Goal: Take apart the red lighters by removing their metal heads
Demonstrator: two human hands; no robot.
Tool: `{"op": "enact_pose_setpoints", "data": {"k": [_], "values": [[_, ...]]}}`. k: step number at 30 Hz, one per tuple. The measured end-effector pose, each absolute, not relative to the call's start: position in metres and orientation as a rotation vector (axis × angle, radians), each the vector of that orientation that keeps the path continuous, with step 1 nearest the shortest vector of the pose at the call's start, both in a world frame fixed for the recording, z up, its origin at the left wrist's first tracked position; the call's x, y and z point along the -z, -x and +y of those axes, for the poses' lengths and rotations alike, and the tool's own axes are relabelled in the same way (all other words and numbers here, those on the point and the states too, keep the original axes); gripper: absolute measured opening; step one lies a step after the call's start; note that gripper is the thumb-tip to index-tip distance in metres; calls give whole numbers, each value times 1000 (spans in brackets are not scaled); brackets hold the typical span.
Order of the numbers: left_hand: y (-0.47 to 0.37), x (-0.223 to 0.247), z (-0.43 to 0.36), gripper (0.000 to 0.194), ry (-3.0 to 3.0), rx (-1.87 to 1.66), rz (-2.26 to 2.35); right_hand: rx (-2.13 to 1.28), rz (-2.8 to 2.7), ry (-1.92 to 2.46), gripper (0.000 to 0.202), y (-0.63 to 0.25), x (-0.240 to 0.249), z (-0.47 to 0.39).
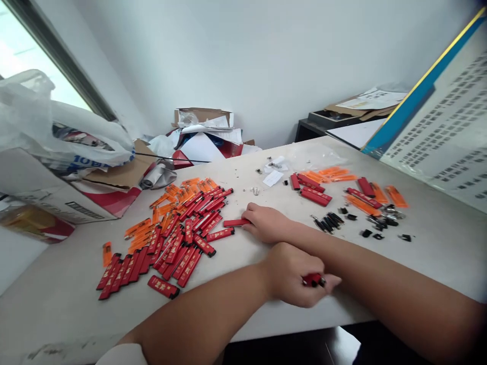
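My forearms cross over the white table, the left in front. My left hand (294,276) is closed around a red lighter (312,280), whose dark metal end shows between the fingers. Farther back, my right hand (266,223) pinches the end of another red lighter (234,222) lying low over the tabletop. To its left spreads a heap of red lighters (186,230) with gold lettering, mixed with clear orange lighters (182,192). A single red lighter (163,287) lies nearer the front. My right fingertips are partly hidden behind the hand.
Right of my hands lie more red lighters (315,196), orange lighters (331,175), black lighter parts (327,222) and metal caps (388,213). A cardboard box (57,197) with a plastic bag (87,132) stands at left. A printed board (445,116) leans at right.
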State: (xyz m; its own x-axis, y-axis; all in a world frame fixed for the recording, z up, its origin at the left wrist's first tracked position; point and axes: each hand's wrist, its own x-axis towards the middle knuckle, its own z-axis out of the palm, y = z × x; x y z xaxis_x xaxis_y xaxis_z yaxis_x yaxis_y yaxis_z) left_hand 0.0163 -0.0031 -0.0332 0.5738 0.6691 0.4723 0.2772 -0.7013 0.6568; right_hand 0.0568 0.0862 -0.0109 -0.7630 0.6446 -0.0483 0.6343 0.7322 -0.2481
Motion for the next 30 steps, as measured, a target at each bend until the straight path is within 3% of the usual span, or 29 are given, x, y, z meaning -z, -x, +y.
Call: {"op": "enact_pose_setpoints", "data": {"k": [14, 23, 30], "values": [[-2, 35, 20, 41, -1712, -1335, 1233, -522, -2725, 1004, 12, -136, -6, 113], [4, 41, 32, 42, -1479, -1329, 1378, -1092, -1867, 907, 17, -159, -16, 122], [5, 44, 29, 43, -1434, -1290, 1372, -1465, -1336, 549, 26, -156, -12, 129]]}}
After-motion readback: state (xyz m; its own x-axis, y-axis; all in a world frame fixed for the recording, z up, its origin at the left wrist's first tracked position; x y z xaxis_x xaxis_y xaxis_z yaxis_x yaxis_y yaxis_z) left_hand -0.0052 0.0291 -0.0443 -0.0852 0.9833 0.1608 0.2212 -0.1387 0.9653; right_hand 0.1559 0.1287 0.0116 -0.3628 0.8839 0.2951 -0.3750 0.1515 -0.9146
